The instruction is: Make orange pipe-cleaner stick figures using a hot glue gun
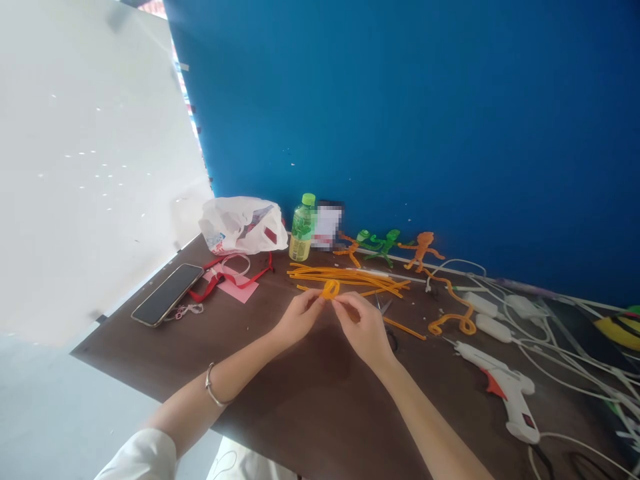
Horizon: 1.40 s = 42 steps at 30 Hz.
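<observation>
Between my two hands, above the dark table, is a small coil of orange pipe cleaner point(331, 289). My left hand point(301, 317) pinches its left side, with thumb and fingers pressed together. My right hand point(364, 327) pinches at its lower right. Just behind them lies a loose bundle of orange pipe cleaners point(345, 274). A pair of scissors point(384, 306) sits beside my right hand, partly hidden by it. Along the wall stand small pipe cleaner figures, among them a green figure point(389, 248) and an orange figure point(424, 251).
A white hot glue gun point(500, 387) lies at the right, near tangled white cables point(545, 333). A green-capped bottle point(302, 230) and a white plastic bag point(243, 223) stand at the back. At the left are a phone point(168, 294), red ribbon point(215, 283) and pink paper point(240, 291).
</observation>
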Each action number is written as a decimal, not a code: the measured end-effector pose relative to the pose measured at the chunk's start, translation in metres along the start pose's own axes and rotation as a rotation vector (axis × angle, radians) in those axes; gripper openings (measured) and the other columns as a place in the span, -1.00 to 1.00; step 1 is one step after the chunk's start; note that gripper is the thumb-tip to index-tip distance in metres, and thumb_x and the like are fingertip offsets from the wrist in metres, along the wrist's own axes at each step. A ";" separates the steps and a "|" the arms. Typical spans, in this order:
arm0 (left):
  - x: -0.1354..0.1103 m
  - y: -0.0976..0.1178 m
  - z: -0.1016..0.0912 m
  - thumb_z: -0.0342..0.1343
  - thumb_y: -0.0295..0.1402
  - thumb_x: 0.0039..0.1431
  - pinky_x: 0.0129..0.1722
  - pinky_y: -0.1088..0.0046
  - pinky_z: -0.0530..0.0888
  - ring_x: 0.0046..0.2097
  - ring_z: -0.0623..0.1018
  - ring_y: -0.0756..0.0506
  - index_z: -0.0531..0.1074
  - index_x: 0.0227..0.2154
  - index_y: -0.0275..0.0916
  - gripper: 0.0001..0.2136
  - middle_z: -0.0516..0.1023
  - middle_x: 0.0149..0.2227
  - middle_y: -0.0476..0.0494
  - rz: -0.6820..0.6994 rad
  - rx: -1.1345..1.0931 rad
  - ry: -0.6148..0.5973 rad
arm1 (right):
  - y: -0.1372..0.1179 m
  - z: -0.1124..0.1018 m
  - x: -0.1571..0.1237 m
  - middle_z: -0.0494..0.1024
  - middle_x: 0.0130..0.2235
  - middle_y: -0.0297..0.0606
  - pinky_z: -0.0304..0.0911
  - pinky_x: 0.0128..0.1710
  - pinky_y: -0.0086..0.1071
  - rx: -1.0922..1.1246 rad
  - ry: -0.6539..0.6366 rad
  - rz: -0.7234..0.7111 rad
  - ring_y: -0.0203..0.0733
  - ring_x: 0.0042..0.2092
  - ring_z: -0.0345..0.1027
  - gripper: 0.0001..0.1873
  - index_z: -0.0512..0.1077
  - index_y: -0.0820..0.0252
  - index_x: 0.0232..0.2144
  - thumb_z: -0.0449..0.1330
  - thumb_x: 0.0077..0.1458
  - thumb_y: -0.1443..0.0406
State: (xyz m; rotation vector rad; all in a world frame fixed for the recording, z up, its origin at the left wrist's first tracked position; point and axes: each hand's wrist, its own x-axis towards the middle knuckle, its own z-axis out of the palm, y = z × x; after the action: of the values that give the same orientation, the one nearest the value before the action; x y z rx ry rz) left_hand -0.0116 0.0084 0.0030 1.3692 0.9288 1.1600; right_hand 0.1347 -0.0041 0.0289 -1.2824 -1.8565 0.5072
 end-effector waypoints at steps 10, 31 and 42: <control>0.001 0.006 -0.001 0.10 -0.11 0.00 -0.61 0.58 0.03 -0.60 0.02 0.15 0.29 -0.60 -0.32 -0.66 0.08 -0.61 0.08 -0.134 -0.450 -0.052 | -0.005 0.000 -0.002 0.52 -0.46 -0.25 0.28 -0.39 -0.36 0.124 -0.034 0.148 -0.16 -0.40 0.40 -0.74 0.43 0.18 -0.50 0.08 0.05 0.14; 0.001 0.015 -0.014 0.17 -0.18 -0.03 -0.63 0.55 0.02 -0.67 0.11 0.18 0.32 -0.24 -0.24 -0.67 0.55 -0.40 -0.17 -0.198 -0.462 -0.387 | 0.011 -0.059 0.029 0.57 -0.39 -0.30 0.24 -0.38 -0.37 -0.045 -0.453 0.124 -0.15 -0.35 0.40 -0.73 0.52 0.12 -0.46 0.11 0.02 0.11; -0.008 0.016 -0.009 0.10 -0.29 0.04 -0.43 0.52 0.30 -0.45 0.42 0.01 0.47 -0.45 -0.28 -0.85 0.54 -0.43 -0.14 0.100 0.250 -0.333 | -0.002 -0.057 0.043 0.53 -0.41 -0.32 0.19 -0.41 -0.36 -0.311 -0.398 0.006 -0.17 -0.36 0.37 -0.80 0.47 0.07 -0.54 0.12 0.02 0.18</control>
State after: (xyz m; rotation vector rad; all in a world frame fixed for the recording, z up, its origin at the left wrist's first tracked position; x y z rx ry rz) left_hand -0.0233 0.0011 0.0172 1.7662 0.7886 0.8706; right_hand 0.1725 0.0275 0.0808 -1.4690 -2.3343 0.5195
